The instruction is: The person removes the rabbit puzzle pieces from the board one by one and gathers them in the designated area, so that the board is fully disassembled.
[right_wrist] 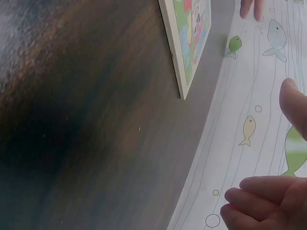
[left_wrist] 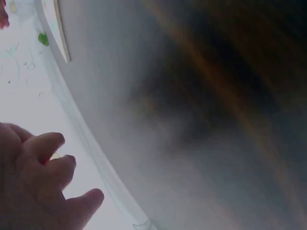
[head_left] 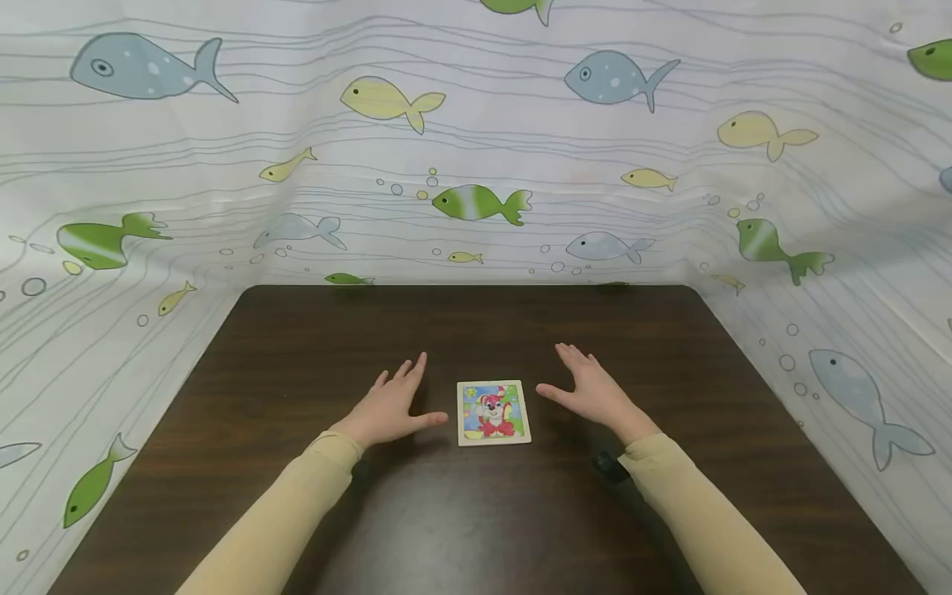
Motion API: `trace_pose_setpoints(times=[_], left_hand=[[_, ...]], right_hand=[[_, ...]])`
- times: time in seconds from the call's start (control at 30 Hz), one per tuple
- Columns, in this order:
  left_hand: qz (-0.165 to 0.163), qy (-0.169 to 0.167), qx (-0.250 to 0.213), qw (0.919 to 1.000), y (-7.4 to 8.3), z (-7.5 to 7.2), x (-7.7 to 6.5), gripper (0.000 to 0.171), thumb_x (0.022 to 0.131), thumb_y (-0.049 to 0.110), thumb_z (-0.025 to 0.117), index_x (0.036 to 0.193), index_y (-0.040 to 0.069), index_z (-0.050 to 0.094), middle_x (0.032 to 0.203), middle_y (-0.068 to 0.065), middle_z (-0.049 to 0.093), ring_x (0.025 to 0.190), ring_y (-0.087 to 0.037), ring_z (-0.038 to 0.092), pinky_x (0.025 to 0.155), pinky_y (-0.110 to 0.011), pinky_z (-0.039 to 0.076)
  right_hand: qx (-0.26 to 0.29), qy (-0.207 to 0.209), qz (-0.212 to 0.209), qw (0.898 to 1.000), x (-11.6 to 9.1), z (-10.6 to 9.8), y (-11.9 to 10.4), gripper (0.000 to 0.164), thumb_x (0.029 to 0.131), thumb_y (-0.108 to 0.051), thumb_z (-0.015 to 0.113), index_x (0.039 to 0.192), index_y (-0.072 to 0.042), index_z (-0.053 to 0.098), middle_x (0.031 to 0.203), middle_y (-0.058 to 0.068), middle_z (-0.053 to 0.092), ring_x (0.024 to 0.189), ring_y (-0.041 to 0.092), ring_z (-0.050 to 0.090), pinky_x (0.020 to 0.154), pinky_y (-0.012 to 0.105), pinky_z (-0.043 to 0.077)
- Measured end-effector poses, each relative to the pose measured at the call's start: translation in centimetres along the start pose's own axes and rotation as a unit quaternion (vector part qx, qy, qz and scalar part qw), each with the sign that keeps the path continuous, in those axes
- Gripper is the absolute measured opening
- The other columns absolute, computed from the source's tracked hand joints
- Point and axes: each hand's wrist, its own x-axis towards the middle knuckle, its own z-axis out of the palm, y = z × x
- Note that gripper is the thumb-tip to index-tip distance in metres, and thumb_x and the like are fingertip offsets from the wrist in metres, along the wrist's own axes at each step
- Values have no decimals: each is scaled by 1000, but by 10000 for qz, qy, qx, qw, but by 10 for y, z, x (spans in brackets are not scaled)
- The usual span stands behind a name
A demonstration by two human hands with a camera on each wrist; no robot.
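Backdrop: white fabric curtain printed with blue, green and yellow fish, bubbles and wavy lines, around the table's far and lateral sides.
Surface: dark-brown, wood-grained tabletop, glossy towards you.
Panel: flat, cream-bordered picture panel bearing a red-and-white cartoon animal, lying face up on the tabletop between your hands.
Panel orientation: animal's head towards the far edge, feet towards you; outline nearly square, so you cannot tell a long axis.
Left hand: your bare left hand, fingers spread and thumb apart, holds nothing; thumb tip just beside the panel's left border.
Right hand: your bare right hand, fingers extended together, thumb apart, grasps nothing; thumb directed at the panel, near its right border.
Sleeves: pale-yellow fabric sleeves on both your forearms.
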Motion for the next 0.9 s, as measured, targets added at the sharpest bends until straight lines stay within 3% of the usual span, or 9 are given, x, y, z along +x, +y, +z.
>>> trace_pose_setpoints(times=[0.23,0.6,0.77,0.9], left_hand=[[320,-223,167,9991,5,5,0,110,79,65,62,151,0,12,157,-15,15,145,-32,11,114,-58,11],[193,-876,536,9945,19,8,9,95,84,60,60,149,-1,25,155,-16,25,144,-31,20,114,-55,18],[206,-1016,795,9914,23,9,14,93,84,57,61,147,-2,28,154,-16,26,143,-31,21,114,-54,19],[237,-1078,706,9914,27,10,17,94,83,55,64,146,-5,28,153,-20,26,143,-31,21,115,-50,20]], right_hand=[[25,-124,15,9999,3,3,-7,91,85,-56,61,147,1,29,152,20,29,140,37,27,111,54,27],[277,-319,36,9991,2,13,-13,85,85,-44,67,147,0,29,149,20,35,136,38,35,108,53,32],[345,-416,-91,9985,4,14,-18,82,87,-43,65,146,3,32,147,21,37,134,37,38,108,51,34],[550,-726,-188,9957,6,15,-25,80,87,-45,64,145,2,34,146,20,40,133,34,41,106,50,37]])
